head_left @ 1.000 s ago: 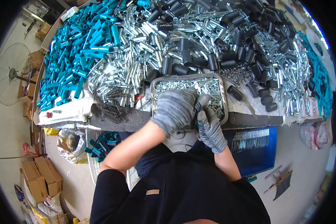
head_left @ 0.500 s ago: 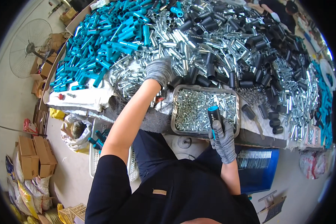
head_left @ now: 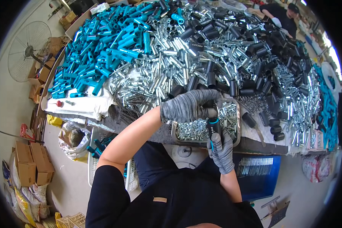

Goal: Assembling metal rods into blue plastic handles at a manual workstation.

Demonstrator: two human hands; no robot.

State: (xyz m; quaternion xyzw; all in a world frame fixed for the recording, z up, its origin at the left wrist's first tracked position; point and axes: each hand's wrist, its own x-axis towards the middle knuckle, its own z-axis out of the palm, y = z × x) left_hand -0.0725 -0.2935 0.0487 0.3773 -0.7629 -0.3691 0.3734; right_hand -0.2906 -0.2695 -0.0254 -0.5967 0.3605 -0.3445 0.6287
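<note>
My right hand [head_left: 222, 152], in a grey knit glove, is wrapped round a black-and-teal tubular handle [head_left: 213, 127], which stands nearly upright in front of the parts tray. Just above the handle's top, my left hand [head_left: 188, 107], gloved alike, has its fingers curled in; whatever they hold is hidden. Below and behind both hands, the clear tray [head_left: 238, 127] contains small silvery nuts and bolt-like pieces. Silvery metal rods and tubes [head_left: 174, 62] are heaped beyond my left hand, with dark springs [head_left: 131, 104] at their near edge.
Teal tubes [head_left: 110, 53] are piled at the left of the table and black sleeves [head_left: 258, 49] at the right. A blue crate [head_left: 262, 186] and a white basket [head_left: 131, 178] flank my legs below. Another person [head_left: 283, 17] is at the far right.
My left hand has come from the metal heap rightward and nearer, to just over the handle. My right hand has shifted slightly left, still gripping the handle.
</note>
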